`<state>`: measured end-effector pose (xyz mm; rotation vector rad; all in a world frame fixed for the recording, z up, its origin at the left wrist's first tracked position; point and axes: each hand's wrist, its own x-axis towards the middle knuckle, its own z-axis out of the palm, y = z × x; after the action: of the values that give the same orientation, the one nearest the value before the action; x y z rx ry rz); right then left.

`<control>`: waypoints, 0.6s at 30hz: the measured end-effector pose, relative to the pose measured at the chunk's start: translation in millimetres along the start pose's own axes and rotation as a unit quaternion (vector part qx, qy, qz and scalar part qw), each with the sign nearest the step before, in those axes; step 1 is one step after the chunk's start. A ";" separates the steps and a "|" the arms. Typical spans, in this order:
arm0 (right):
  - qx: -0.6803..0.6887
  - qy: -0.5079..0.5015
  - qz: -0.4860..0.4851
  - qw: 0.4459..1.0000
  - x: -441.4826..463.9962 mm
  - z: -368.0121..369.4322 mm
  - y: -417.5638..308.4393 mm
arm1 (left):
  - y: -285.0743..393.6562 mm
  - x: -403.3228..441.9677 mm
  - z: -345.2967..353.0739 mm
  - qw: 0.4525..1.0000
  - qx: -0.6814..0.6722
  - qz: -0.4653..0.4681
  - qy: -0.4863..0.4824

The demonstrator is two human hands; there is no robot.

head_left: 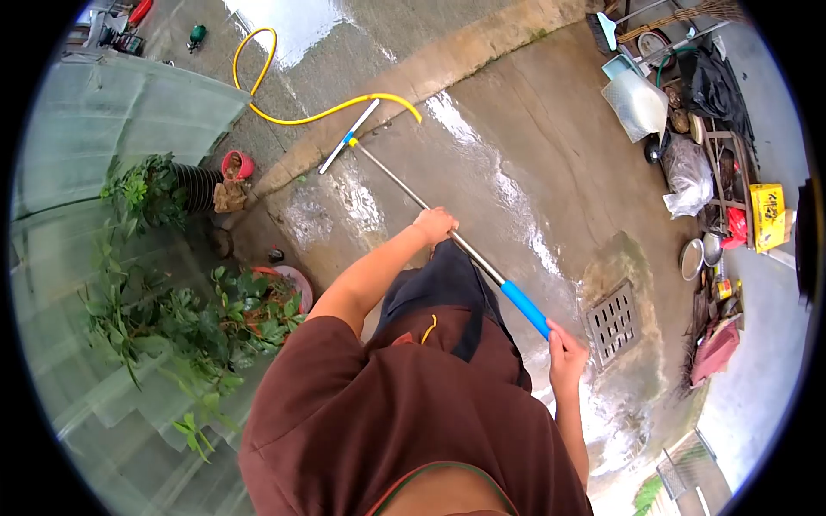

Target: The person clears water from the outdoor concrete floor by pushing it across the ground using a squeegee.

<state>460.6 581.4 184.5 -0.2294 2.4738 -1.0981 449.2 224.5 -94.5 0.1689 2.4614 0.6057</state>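
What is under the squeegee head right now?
Concrete floor shows on both sides of the squeegee head; the strip directly beneath is covered by it.

Yard, outdoor, apparently a home's: wet concrete ground point(542, 129) had a drain grate point(613, 323); a yellow hose point(323, 115) lay across it; leafy plants point(185, 322) grew at one side; a broom point(606, 31), dustpan point(635, 105) and plastic bag point(687, 181) lined a pale wall point(757, 378).

Light glints off the wet concrete floor point(551, 155).
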 end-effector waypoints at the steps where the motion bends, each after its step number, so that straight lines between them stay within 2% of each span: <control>1: 0.010 0.001 0.018 1.000 2.9 3.5 -10.9 | -9.0 3.0 -10.5 1.000 -0.008 0.003 0.024; 2: 0.018 0.021 0.036 0.999 14.2 2.3 -21.1 | -14.6 6.1 -23.0 0.999 -0.018 0.007 0.048; 4: 0.031 0.059 0.073 0.995 48.5 -6.2 -39.1 | -20.6 22.3 -49.5 1.000 -0.016 -0.016 0.016; 5: 0.034 0.068 0.060 0.995 64.4 -12.2 -45.7 | -22.3 29.1 -60.7 1.000 -0.010 -0.020 0.014; 9: -0.024 0.025 -0.093 0.995 93.0 -16.2 -75.1 | -42.4 29.2 -123.4 0.995 -0.018 -0.052 0.085; 10: 0.025 0.020 -0.042 0.999 93.5 -8.7 -74.6 | -51.4 27.3 -135.5 0.993 -0.017 -0.068 0.095; 12: 0.122 0.007 0.061 0.991 91.8 11.0 -76.1 | -80.0 30.3 -162.8 0.993 0.018 -0.034 0.110; 13: 0.154 -0.002 0.075 0.985 93.2 17.6 -73.7 | -88.4 32.5 -179.6 0.992 0.040 -0.017 0.122; 16: 0.134 0.004 0.001 0.991 101.5 24.5 -89.7 | -89.0 29.9 -206.4 0.993 0.033 -0.026 0.113; 18: 0.107 -0.051 0.001 0.993 104.8 5.8 -90.9 | -79.5 34.7 -205.9 0.995 0.047 -0.016 0.082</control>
<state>367.3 483.4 215.6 -0.2132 2.2467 -1.3064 303.5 83.6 -0.6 0.1196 2.6478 0.5072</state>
